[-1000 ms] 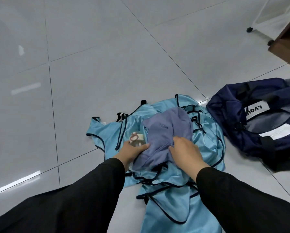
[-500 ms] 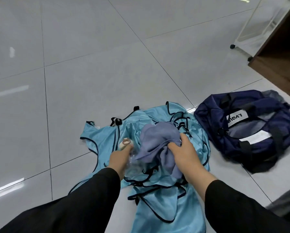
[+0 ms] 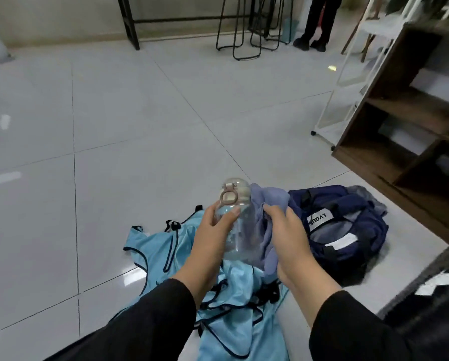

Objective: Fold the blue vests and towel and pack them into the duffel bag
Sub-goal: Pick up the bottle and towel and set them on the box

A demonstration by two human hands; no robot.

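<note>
We are gripping a clear water bottle (image 3: 240, 230) with our left hand (image 3: 213, 238), right hand (image 3: 287, 237) pinching the purple towel (image 3: 267, 201) beside it, light-blue vests (image 3: 233, 303) lying below the bottle, navy duffel bag (image 3: 348, 225) sitting right of it

Light blue satin-like vests (image 3: 233, 295) edged in dark navy piping lie on glossy pale grey floor tiles (image 3: 129, 121). A muted periwinkle-blue towel (image 3: 269, 204) sits beside a clear plastic bottle (image 3: 240, 230) with a beige ring cap. The soft duffel bag (image 3: 348, 230) is navy with white labels. Sleeves (image 3: 150, 324) are black.
</note>
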